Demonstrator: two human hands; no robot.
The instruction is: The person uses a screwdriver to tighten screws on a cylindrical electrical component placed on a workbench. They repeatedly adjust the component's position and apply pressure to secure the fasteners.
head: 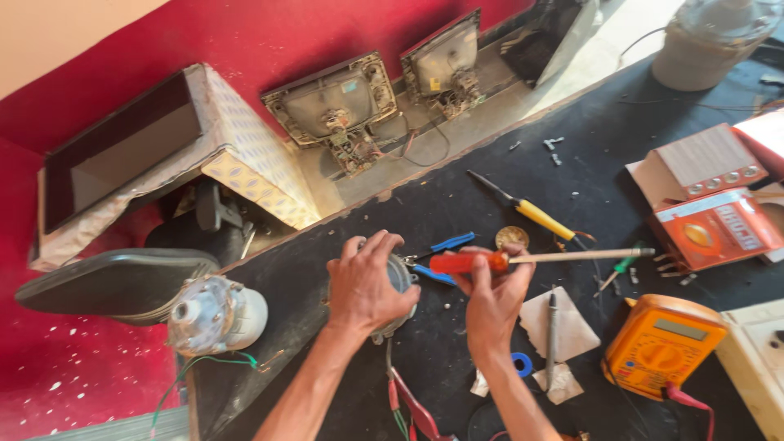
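One small round metal motor (400,282) sits near the middle of the black workbench (457,204), mostly covered by the left hand (367,286). That hand lies palm down over it, fingers spread and curled around its top, gripping it; the forearm comes in from the near edge, slanting up and to the right. The right hand (490,298) is just right of the motor, its fingers closed around the orange handle of one screwdriver (523,259), whose long pale shaft points right, level above the bench. The right forearm rises from the near edge, slanting left.

Just beyond the two hands lies one pair of blue-handled pliers (437,257), touching the motor's far right side. To the right of it sits one round brass-coloured disc (512,237), and farther off one yellow-handled screwdriver (523,211) lies slantwise. One red wire (412,404) runs from under the motor toward the near edge.

On the near right there is one orange multimeter (661,343), with one grey pen-like tool (552,331) lying on a scrap of paper to its left. Farther right are two orange and white boxes (710,229).

Off the bench to the left stands a second, larger motor (212,314) with a green wire. Along the far red wall (245,37), two bare picture tubes (335,106) lean side by side, and one flat screen (122,147) in patterned wrapping sits to the left.
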